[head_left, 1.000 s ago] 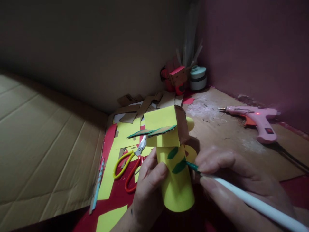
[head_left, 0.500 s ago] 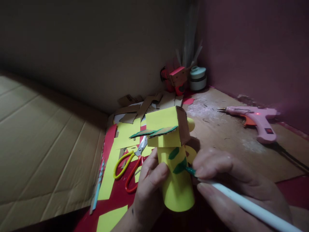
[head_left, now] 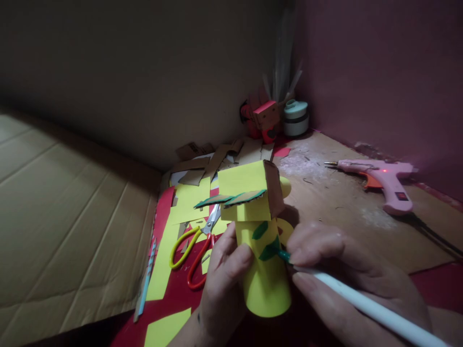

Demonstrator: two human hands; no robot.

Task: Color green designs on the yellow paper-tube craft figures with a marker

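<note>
My left hand (head_left: 226, 279) is closed around the left side of a yellow paper figure (head_left: 267, 289), which has a tube body and a box-shaped cardboard head. Two green-edged cardboard leaf shapes (head_left: 244, 197) stick out across the front of the head. On the tube are two green leaf marks (head_left: 259, 230). My right hand (head_left: 336, 270) pinches a white marker (head_left: 354, 296) with a green tip, and that tip touches the lower leaf mark. Between the left hand and the yellow paper lie scissors (head_left: 209, 226) with one yellow and one red handle.
At right, a pink glue gun (head_left: 383, 178) with a lit red light rests on a cardboard sheet (head_left: 325, 202). Behind stand a small boxy cardboard figure (head_left: 266, 118) and a lidded pot (head_left: 295, 123). A cardboard panel (head_left: 72, 217) rises at left, near a blue pencil (head_left: 147, 284).
The marker tip has shifted very slightly left within the lower leaf mark, my right hand moving with it. My left hand keeps its hold on the figure.
</note>
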